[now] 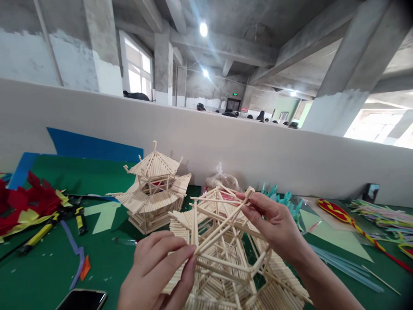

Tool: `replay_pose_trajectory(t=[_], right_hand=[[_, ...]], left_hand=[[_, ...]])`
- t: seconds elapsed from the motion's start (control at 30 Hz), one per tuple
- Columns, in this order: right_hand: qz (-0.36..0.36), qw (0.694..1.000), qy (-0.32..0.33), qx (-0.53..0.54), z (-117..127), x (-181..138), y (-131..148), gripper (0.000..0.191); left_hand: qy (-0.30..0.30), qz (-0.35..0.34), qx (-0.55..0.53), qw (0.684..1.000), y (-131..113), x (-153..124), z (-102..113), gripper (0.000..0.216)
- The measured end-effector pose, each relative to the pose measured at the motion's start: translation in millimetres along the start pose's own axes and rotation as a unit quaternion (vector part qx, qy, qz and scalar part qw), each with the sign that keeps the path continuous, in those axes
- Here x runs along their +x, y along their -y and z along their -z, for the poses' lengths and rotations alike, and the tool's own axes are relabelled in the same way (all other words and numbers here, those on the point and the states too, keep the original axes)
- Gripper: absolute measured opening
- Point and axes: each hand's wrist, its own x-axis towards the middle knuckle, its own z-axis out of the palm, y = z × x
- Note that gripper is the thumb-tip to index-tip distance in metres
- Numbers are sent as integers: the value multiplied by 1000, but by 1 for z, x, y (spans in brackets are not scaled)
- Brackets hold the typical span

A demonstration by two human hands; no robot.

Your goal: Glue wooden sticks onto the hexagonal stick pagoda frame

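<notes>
A partly open pavilion model built of thin wooden sticks [212, 306] stands in front of me, with a bare frame on top and a stick-covered lower roof. One thin wooden stick [221, 229] slants across the upper frame. My left hand [154, 270] pinches its near lower end between thumb and fingertips, at a frame corner. At the upper right end, my right hand [278, 220] is closed on the stick by a small upright block-like joint [250, 193]. The fingers hide the exact contact points. Behind to the left sits a second, roofed stick pavilion [155, 193].
On the green table are a phone [78, 306], a yellow-black cutter [80, 220], a yellow-handled tool [40, 233], red paper petals [21, 202], pale blue straws [347, 265] and paper strips [385, 219]. A white partition [260, 153] runs behind; people's heads show beyond it.
</notes>
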Motion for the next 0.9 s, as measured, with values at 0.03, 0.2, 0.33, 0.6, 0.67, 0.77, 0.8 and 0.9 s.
replay_pose_trajectory(t=[0.03, 0.2, 0.33, 0.6, 0.67, 0.77, 0.8, 0.9], right_hand=[[0, 1000, -1, -2, 0, 0, 0, 30], [1, 1000, 0, -2, 0, 0, 1, 31], [5, 1000, -1, 0, 0, 0, 1, 30], [3, 1000, 1, -9, 0, 0, 1, 28], [2, 1000, 0, -9, 0, 0, 1, 27], [-2, 1000, 13, -2, 0, -1, 1, 30], [-5, 1000, 15, 0, 1, -1, 1, 31], [-8, 1000, -5, -16, 6, -2, 1, 34]], left_hand=[[2, 2, 1, 1000, 0, 0, 0, 11], [15, -2, 9, 1000, 0, 1, 1, 14], [11, -7, 9, 1000, -1, 2, 2, 10], [19, 6, 0, 1000, 2, -2, 1, 15], [17, 9, 1, 1000, 2, -2, 1, 13], [14, 18, 6, 1000, 0, -1, 1, 13], [13, 22, 9, 1000, -1, -1, 1, 14], [9, 31, 25, 999, -3, -4, 4, 20]])
